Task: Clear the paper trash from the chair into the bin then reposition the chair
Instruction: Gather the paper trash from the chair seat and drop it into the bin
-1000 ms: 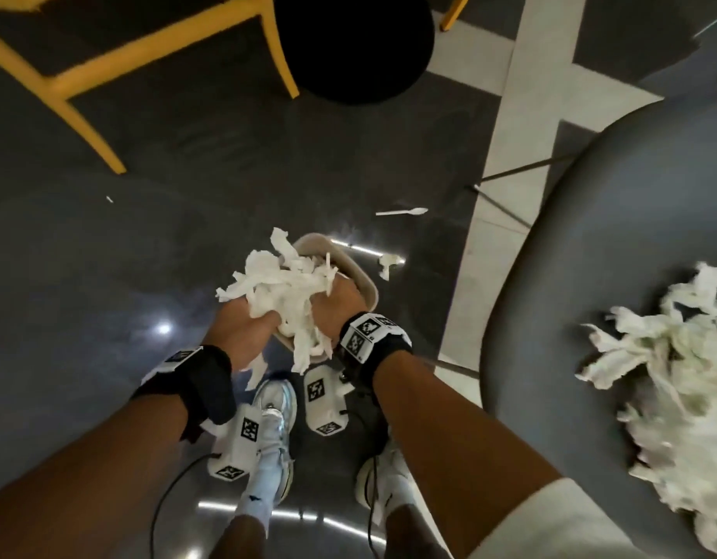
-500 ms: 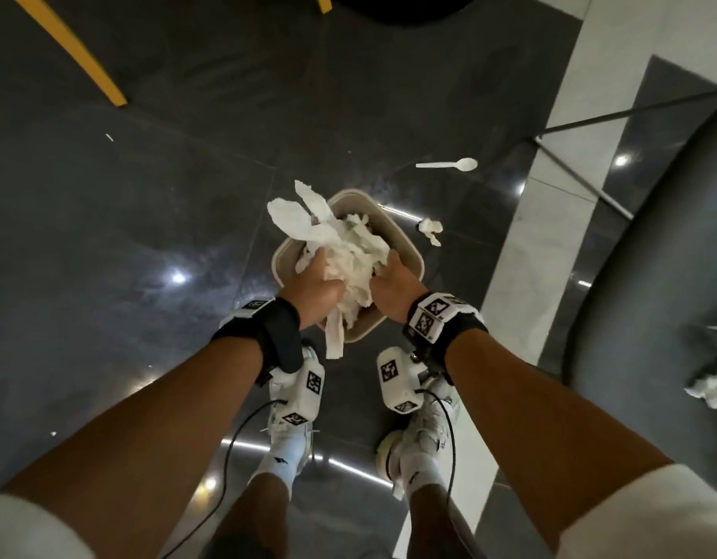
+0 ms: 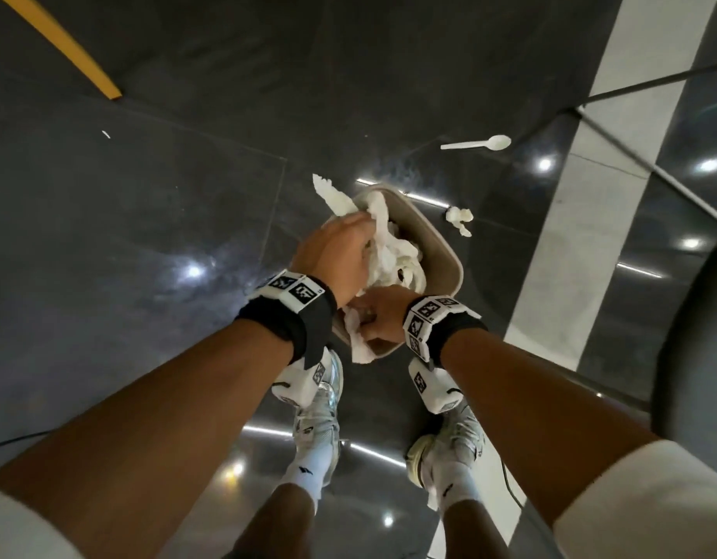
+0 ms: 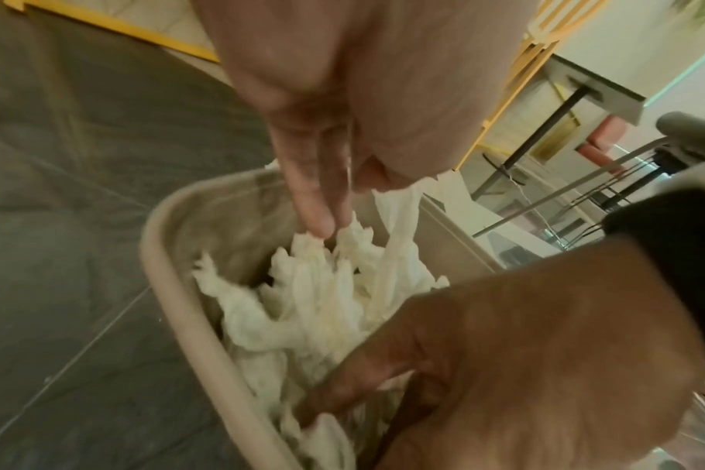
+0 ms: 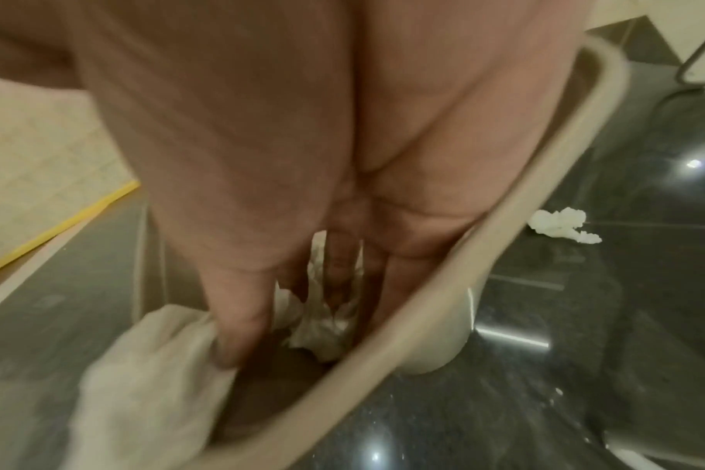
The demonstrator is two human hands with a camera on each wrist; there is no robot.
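Observation:
The beige bin stands on the dark floor in front of my feet, with white torn paper piled inside. My left hand is over the bin's far side, its straight fingers pushing down on the paper. At the near rim my right hand reaches into the bin with its fingers straight down among the paper. One scrap hangs over the near rim and another sticks up at the far rim. Only an edge of the grey chair shows at the right.
A loose paper scrap lies on the floor just right of the bin, and a white plastic spoon lies beyond it. A yellow chair leg crosses the top left. Thin metal legs run along the pale floor strip at upper right.
Both hands have carried the paper bundle down from above the rim into the bin. The view has swung left, so the paper pile on the chair seat is out of sight.

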